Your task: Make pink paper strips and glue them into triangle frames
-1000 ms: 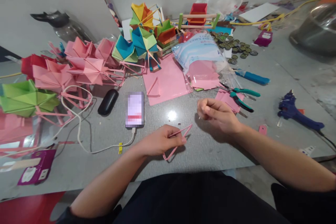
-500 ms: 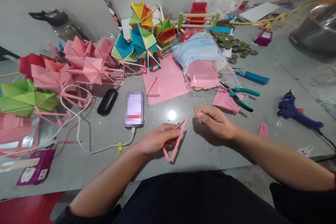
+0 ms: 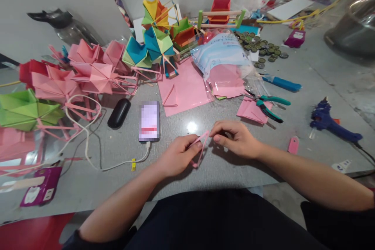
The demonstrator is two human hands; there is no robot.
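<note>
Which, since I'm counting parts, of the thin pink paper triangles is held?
The triangle in the left hand; the loose triangle lies on the large pink paper sheet.

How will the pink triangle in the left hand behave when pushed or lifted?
Probably very light: the triangle is just narrow strips around an open middle. Likely stiff enough to keep its shape when lifted, since its sides look fairly straight in the left hand. Might crease or buckle under a hard push, as the strips look thin and papery.
</note>
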